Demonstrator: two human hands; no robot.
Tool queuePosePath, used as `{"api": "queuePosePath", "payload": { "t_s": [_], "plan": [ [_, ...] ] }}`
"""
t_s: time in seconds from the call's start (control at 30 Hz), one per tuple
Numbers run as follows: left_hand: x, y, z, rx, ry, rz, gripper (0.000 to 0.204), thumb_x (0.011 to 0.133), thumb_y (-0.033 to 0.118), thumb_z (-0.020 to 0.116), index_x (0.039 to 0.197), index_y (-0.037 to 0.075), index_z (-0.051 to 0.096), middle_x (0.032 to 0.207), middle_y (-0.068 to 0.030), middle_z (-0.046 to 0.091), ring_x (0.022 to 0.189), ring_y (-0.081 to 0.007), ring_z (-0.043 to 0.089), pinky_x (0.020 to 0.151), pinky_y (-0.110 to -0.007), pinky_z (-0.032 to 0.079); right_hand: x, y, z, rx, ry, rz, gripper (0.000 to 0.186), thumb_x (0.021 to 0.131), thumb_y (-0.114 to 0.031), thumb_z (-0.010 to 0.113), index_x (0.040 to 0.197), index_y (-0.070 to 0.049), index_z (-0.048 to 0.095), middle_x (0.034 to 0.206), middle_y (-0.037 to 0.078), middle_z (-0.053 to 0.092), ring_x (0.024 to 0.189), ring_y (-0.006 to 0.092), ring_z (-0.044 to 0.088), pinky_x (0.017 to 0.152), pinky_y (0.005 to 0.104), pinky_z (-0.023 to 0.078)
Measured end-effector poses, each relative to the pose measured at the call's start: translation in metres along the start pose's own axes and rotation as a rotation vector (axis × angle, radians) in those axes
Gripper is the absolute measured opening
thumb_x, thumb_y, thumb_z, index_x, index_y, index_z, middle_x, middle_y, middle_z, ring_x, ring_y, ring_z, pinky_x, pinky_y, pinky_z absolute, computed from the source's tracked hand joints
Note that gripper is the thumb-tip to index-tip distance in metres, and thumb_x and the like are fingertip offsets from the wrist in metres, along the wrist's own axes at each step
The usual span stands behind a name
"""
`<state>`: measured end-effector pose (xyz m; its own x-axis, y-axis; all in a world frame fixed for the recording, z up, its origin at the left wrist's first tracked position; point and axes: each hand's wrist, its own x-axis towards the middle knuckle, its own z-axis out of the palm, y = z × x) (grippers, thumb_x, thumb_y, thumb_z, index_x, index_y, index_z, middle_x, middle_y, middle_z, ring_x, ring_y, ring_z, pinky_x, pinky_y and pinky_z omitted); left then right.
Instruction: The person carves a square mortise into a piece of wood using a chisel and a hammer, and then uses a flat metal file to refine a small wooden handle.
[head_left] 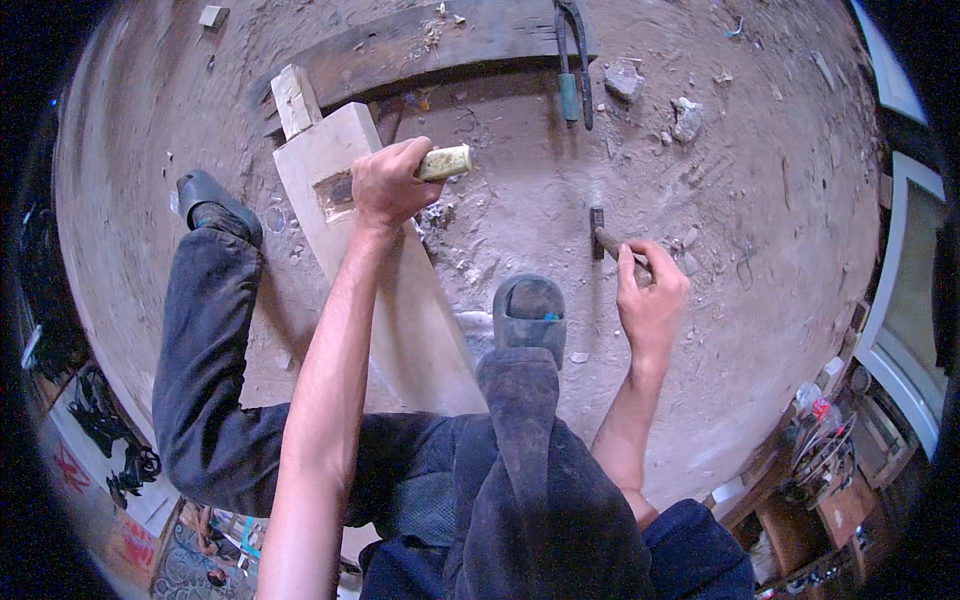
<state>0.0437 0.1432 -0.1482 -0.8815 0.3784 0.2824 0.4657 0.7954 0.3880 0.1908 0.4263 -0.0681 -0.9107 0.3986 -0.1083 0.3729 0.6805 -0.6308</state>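
1. Nearest, the seated person's dark-trousered legs [205,340] straddle a pale wooden board [425,310], whose near end runs in under them; a grey shoe [530,325] stands on the ground beside the board's right edge.
2. The right hand [655,290], well out from the board's right edge, has its fingers pinched around the handle of a hammer [597,235], whose dark head is held over the dirt ground [760,330].
3. The left hand [390,185] is over the board toward its far end, fingers closed in a fist on a tool with a yellowish handle [446,163]; its working end is hidden. Just left of the fist is a rectangular cut-out [335,195].
4. Farthest, pincers [569,95] lie across a dark beam [480,45] near its right end; stones [624,80] lie just beyond that end.
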Motion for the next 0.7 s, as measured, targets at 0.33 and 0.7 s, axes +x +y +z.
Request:
{"api": "queuePosePath", "payload": {
  "t_s": [0.33,0.7],
  "plan": [
    [-0.001,0.0,0.003,-0.002,0.025,-0.003,0.02,0.065,0.019,0.071,0.072,0.013,0.054,0.066,-0.004,0.06,0.06,-0.0261,0.063,0.05,-0.04,0.049,0.01,0.004,0.009,0.131,0.035,0.006,0.012,0.085,-0.011,0.069,0.084,0.001,0.068,0.079,0.015,0.069,0.074,0.0277,0.069,0.068,0.0348,0.05],
    [0.0,0.001,0.001,0.009,-0.025,-0.012,0.022,0.065,0.019,0.073,0.072,0.012,0.054,0.067,-0.004,0.06,0.061,-0.0258,0.064,0.051,-0.04,0.049,0.012,0.006,0.014,0.181,-0.011,0.026,0.015,0.086,-0.014,0.069,0.085,0.002,0.068,0.08,0.016,0.069,0.075,0.0275,0.069,0.069,0.0344,0.05]
  ]
}}
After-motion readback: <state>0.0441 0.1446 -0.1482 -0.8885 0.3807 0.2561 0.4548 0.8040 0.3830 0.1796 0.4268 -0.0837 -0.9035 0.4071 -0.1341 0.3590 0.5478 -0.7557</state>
